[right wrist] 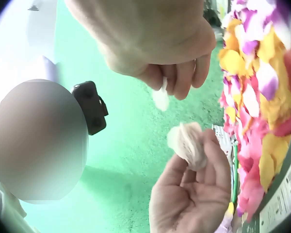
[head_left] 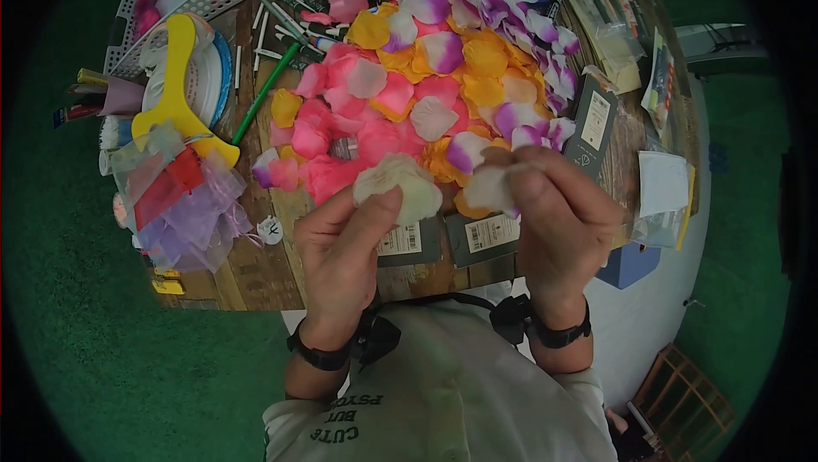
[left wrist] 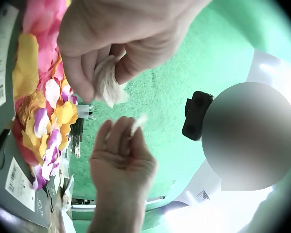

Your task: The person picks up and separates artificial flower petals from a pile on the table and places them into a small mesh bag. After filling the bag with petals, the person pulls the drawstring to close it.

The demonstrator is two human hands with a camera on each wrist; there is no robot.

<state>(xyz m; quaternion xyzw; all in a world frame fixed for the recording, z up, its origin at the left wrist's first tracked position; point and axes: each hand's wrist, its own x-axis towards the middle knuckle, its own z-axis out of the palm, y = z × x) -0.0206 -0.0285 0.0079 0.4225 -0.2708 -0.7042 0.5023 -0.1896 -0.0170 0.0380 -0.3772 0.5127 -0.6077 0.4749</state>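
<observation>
Right at the centre: a rounded stack of thin cream-white petals (head_left: 411, 196), pinched between thumb and fingers of the left hand (head_left: 339, 249), layered edges facing out in the right wrist view. Just across a narrow gap, toward the person's right: a single thin whitish petal (head_left: 487, 191), clamped between thumb and fingertips of the right hand (head_left: 564, 228), free edge pointing back at the stack. Seems to hinge on that sideways gap: stack left, lone petal right, nearly level in the head view, apart. No clear long axis on the stack, roughly round from above. Further out, a broad heap of pink, orange and purple-and-white petals (head_left: 486, 54) on a brown wooden-plank table (head_left: 273, 279); closer in, two dark grey cards with pale barcode labels (head_left: 492, 237), partly covered. And the tricky bits: impossible to count the stack's layers, or make out the left fingertips behind it from the head. As for the lone petal, blurred in the left wrist view, hard to separate from the colours behind it in the head view.
</observation>
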